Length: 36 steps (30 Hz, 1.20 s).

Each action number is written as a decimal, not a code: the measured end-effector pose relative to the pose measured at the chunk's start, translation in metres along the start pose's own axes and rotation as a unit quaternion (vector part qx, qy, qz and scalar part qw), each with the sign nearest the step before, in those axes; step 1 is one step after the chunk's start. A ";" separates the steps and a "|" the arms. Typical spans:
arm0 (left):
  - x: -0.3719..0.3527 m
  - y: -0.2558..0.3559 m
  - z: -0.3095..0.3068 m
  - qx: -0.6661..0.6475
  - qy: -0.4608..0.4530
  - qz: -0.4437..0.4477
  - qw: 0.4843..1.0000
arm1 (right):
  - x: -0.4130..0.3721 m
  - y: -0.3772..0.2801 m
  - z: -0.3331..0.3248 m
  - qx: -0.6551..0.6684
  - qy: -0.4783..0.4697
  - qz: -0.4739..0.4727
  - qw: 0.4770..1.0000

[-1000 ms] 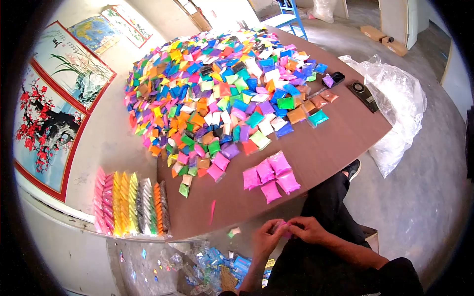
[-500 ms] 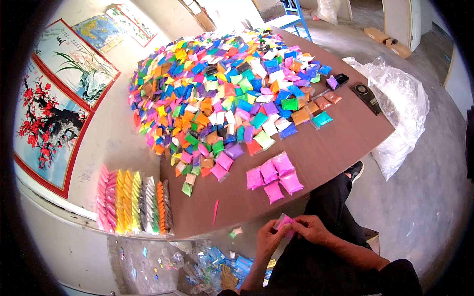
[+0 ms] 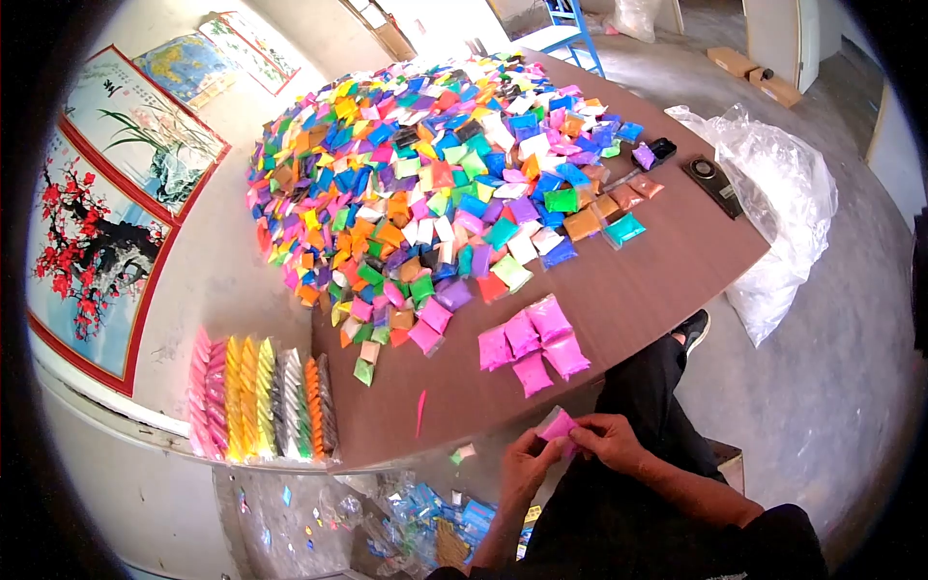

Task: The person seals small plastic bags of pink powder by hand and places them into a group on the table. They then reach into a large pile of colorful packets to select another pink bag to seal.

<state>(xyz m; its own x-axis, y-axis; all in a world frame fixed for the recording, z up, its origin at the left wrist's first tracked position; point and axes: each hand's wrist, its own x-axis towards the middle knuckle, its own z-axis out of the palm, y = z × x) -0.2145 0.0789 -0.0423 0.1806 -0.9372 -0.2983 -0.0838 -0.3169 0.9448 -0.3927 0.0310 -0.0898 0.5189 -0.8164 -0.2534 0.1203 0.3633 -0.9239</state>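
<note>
Below the table's near edge, over my lap, my left hand (image 3: 527,466) and my right hand (image 3: 607,442) both pinch a small pink packet (image 3: 558,424). Just beyond it on the brown table (image 3: 657,280) lies a small group of pink packets (image 3: 530,343). A huge heap of many-coloured packets (image 3: 425,164) covers the far and left part of the table. A thin pink strip (image 3: 420,413) lies on the table near its front edge.
Rows of sorted packets (image 3: 256,398) in pink, yellow, white, orange stand at the table's left end. A clear plastic bag (image 3: 778,208) hangs off the right side. A black device (image 3: 713,184) lies near it. Scraps and bags (image 3: 425,512) litter the floor below. Pictures (image 3: 101,222) lean at the left.
The pink packet has risen a little in my fingers and shows more fully between both hands. The view has shifted slightly.
</note>
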 end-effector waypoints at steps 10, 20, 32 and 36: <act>0.003 -0.002 0.000 0.052 -0.005 0.068 0.996 | 0.003 0.005 0.003 0.073 0.002 -0.015 0.997; -0.002 -0.016 0.006 -0.015 -0.037 -0.015 0.999 | 0.006 0.015 0.001 0.052 0.044 -0.022 0.997; -0.006 -0.013 0.007 -0.008 -0.042 -0.028 0.999 | 0.005 0.016 0.008 0.102 0.052 -0.068 0.991; -0.002 -0.018 0.009 -0.024 -0.042 0.002 0.999 | 0.006 0.009 0.006 0.101 0.044 -0.050 0.993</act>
<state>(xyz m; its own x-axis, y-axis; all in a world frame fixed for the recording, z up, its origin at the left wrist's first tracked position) -0.2224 0.0855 -0.0600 0.0979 -0.9480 -0.3028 -0.0361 -0.3074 0.9509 -0.3837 0.0322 -0.0983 0.4214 -0.8857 -0.1946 0.3398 0.3532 -0.8716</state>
